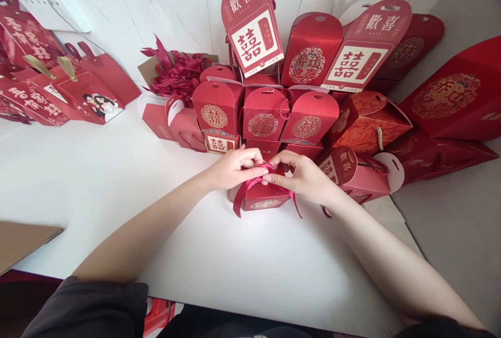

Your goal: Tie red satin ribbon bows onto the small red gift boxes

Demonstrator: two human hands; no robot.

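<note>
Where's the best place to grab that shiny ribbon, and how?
Probably the ribbon's left tail, pinched from the front: it's thin and flat, with a free end hanging by the box. The middle looks harder to reach, since the left hand and right hand pinch it.

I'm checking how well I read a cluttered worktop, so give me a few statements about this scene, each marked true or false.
1. The left hand and right hand are both at the ribbon on a small red box. True.
2. The pile of ribbons is right of the stacked boxes. False: it is to their left.
3. Ribbon ends hang down over the small red box. True.
4. The bag with a drawn couple is in the right hand. False: it stands at the left, away from both hands.
5. The table is black. False: it is white.
</note>
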